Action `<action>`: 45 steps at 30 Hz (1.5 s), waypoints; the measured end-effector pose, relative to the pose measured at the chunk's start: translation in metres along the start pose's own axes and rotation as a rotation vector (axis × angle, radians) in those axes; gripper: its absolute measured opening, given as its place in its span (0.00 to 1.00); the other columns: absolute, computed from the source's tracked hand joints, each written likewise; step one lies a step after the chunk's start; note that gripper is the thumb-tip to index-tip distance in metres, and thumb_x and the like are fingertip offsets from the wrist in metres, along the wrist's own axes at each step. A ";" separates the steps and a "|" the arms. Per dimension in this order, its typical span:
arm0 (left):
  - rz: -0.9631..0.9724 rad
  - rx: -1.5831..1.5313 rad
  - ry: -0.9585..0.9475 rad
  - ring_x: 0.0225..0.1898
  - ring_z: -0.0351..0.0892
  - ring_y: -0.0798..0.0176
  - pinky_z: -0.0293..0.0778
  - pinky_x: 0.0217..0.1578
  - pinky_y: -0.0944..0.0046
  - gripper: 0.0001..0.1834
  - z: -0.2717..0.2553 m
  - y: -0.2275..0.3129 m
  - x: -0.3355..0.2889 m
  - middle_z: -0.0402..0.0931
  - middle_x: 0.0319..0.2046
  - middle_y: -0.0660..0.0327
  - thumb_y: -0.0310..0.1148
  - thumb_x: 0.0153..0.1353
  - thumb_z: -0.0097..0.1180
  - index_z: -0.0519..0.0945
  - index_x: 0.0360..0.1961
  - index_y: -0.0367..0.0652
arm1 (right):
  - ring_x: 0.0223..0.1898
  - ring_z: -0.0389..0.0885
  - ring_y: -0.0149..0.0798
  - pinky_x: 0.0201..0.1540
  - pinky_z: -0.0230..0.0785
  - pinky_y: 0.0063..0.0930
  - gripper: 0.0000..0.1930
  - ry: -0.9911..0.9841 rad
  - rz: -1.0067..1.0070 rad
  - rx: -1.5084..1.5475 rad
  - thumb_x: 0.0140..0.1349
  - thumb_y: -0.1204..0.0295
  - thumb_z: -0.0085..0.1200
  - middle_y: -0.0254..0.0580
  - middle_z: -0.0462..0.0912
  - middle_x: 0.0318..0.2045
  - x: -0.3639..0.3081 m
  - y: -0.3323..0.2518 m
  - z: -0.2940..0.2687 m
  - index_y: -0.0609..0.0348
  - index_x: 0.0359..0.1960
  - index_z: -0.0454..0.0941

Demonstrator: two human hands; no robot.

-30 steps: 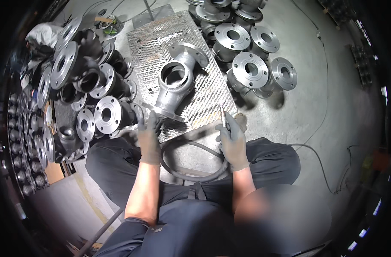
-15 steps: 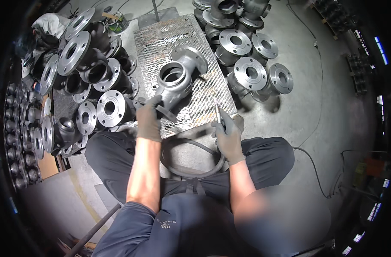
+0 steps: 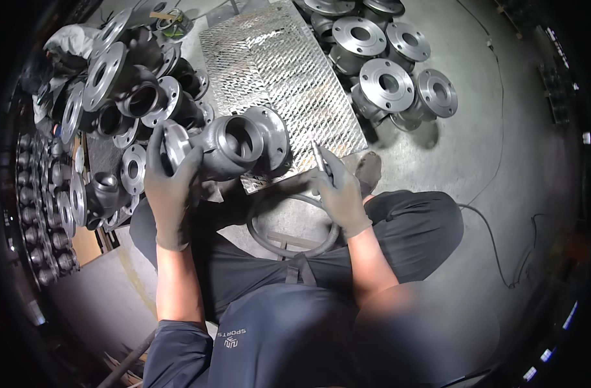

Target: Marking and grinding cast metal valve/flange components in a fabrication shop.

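Observation:
A grey metal valve body (image 3: 214, 152) with a flange at each end and a round open neck lies crosswise over the near end of a metal mesh plate (image 3: 279, 71). My left hand (image 3: 169, 184), in a grey glove, is closed round the rim of its left flange (image 3: 177, 145), thumb on the near side. The other flange (image 3: 269, 139) points right, over the mesh. To the right of it, my gloved right hand (image 3: 339, 197) grips a slim silvery pen-shaped tool (image 3: 319, 157), tip pointing up and away from me. The tool's tip is apart from the valve body.
Flanged valve bodies (image 3: 140, 97) are piled at the left, and more (image 3: 386, 84) stand at the right of the mesh. A coiled hose (image 3: 263, 233) lies on the floor between my legs. A can (image 3: 172, 24) stands far left; a thin cable (image 3: 499, 123) runs along the right.
The valve body has turned and come nearer, its far flange swinging right and its neck moving toward me. My left hand has shifted left with the flange. My right hand keeps the tool.

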State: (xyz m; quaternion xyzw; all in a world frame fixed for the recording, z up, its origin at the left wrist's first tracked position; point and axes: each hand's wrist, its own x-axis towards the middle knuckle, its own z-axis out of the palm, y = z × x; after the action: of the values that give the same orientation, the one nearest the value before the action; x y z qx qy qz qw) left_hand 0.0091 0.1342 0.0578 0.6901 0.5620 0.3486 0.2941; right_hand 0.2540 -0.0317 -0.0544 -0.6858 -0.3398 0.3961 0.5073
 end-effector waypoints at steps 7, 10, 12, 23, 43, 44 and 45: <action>0.043 -0.003 0.015 0.71 0.76 0.57 0.67 0.75 0.57 0.44 -0.003 -0.012 -0.012 0.77 0.72 0.46 0.31 0.65 0.74 0.70 0.80 0.29 | 0.33 0.86 0.29 0.41 0.80 0.27 0.30 -0.097 0.027 -0.002 0.75 0.77 0.52 0.45 0.91 0.39 0.000 0.020 0.021 0.64 0.79 0.71; 0.017 -0.023 0.033 0.70 0.76 0.58 0.67 0.74 0.59 0.43 -0.004 -0.014 -0.009 0.78 0.71 0.47 0.30 0.66 0.73 0.70 0.80 0.29 | 0.33 0.85 0.29 0.41 0.80 0.27 0.30 -0.155 0.078 0.011 0.76 0.76 0.52 0.44 0.93 0.42 0.001 0.018 0.035 0.64 0.80 0.70; -0.024 -0.037 0.032 0.69 0.76 0.60 0.67 0.73 0.60 0.43 -0.006 -0.009 -0.008 0.79 0.71 0.47 0.31 0.65 0.73 0.72 0.79 0.29 | 0.34 0.86 0.30 0.43 0.81 0.28 0.30 -0.195 0.041 -0.002 0.76 0.78 0.52 0.46 0.93 0.42 0.005 0.017 0.043 0.65 0.79 0.70; 0.012 -0.037 -0.018 0.71 0.75 0.57 0.64 0.75 0.57 0.42 -0.005 -0.007 0.001 0.79 0.70 0.48 0.33 0.64 0.71 0.74 0.78 0.30 | 0.40 0.90 0.34 0.51 0.83 0.32 0.28 -0.172 -0.158 -0.014 0.75 0.81 0.50 0.51 0.92 0.48 -0.004 0.034 0.072 0.69 0.76 0.72; -0.017 0.032 0.003 0.18 0.59 0.80 0.49 0.20 0.73 0.34 -0.008 -0.039 0.021 0.68 0.21 0.74 0.36 0.76 0.66 0.73 0.79 0.37 | 0.45 0.91 0.36 0.51 0.86 0.33 0.23 -0.172 0.161 0.287 0.77 0.80 0.48 0.51 0.89 0.49 0.003 0.035 0.105 0.73 0.72 0.70; 0.044 0.056 0.005 0.17 0.58 0.80 0.49 0.20 0.73 0.35 -0.007 -0.048 0.022 0.67 0.20 0.74 0.36 0.76 0.66 0.72 0.80 0.37 | 0.46 0.91 0.37 0.51 0.86 0.33 0.23 -0.163 0.191 0.358 0.77 0.81 0.48 0.51 0.88 0.50 0.007 0.033 0.109 0.73 0.72 0.70; 0.107 0.078 0.003 0.16 0.58 0.80 0.49 0.20 0.73 0.35 -0.005 -0.047 0.025 0.65 0.19 0.75 0.36 0.76 0.65 0.72 0.80 0.37 | 0.46 0.91 0.37 0.52 0.87 0.34 0.23 -0.148 0.222 0.429 0.77 0.81 0.48 0.52 0.88 0.51 0.010 0.032 0.114 0.74 0.72 0.69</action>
State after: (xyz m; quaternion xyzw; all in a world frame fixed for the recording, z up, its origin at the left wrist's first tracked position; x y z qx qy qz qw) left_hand -0.0181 0.1679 0.0271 0.7296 0.5377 0.3429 0.2470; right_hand 0.1597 0.0175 -0.1072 -0.5646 -0.2068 0.5617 0.5684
